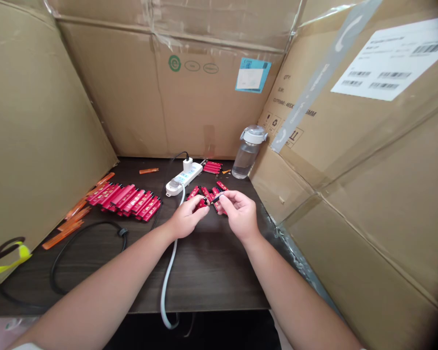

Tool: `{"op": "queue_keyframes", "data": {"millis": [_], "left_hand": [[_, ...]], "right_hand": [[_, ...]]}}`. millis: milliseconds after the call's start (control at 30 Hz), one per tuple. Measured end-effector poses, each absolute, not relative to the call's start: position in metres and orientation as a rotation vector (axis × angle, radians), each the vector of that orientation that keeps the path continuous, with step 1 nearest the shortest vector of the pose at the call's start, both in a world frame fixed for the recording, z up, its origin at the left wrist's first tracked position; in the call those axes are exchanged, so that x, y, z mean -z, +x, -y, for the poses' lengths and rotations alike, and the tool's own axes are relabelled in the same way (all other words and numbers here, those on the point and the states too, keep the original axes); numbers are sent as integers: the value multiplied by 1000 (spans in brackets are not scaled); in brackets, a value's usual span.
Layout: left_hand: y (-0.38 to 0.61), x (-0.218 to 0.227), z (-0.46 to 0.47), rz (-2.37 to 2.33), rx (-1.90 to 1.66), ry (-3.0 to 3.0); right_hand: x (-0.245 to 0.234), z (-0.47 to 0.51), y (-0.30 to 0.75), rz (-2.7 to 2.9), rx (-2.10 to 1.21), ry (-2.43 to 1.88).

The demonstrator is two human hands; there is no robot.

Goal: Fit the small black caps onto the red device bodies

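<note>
My left hand (pixel 185 217) is closed around a small red case (pixel 201 203) with a black end, mostly hidden by the fingers. Opposite it, my right hand (pixel 241 214) pinches a slim dark stick (pixel 217 198), whose tip points at the case's black end. Whether the two touch is too small to tell. Just beyond my hands lie several more red cases (pixel 205 192) with black ends, partly covered by the fingers. A large row of red cases (pixel 125 198) with pale print rests on the dark table (pixel 200 272) to the left.
A white power strip (pixel 189 179) with a plugged-in charger stands behind my hands, its white cable (pixel 169 277) running under my left wrist. A water bottle (pixel 247 151) is at back right. Orange strips (pixel 71 221) and a black cable (pixel 54 262) lie left. Cardboard walls (pixel 131 97) enclose the table.
</note>
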State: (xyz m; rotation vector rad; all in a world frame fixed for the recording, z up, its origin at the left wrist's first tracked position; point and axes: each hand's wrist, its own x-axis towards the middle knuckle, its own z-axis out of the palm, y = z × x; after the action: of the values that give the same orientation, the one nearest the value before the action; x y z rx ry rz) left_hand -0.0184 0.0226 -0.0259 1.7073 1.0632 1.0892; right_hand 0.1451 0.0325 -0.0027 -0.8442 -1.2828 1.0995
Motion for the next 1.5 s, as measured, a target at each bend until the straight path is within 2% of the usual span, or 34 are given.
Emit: {"op": "queue_keyframes", "data": {"millis": [333,767,1267,1500], "left_hand": [[-17,30,-23,-1061,-1107,1819],[-14,27,-24,-1100,-1341,1919],[-16,19,-23,-1020,-1267,1884],[-16,17,-22,-992,-1274,1878]], "right_hand": [[10,-30,141,1436,-975,-875],[5,-31,144,1678,-727,-770],[1,-32,148,1491,-1218,-816],[-5,-26,147,1673,-874,-785]]}}
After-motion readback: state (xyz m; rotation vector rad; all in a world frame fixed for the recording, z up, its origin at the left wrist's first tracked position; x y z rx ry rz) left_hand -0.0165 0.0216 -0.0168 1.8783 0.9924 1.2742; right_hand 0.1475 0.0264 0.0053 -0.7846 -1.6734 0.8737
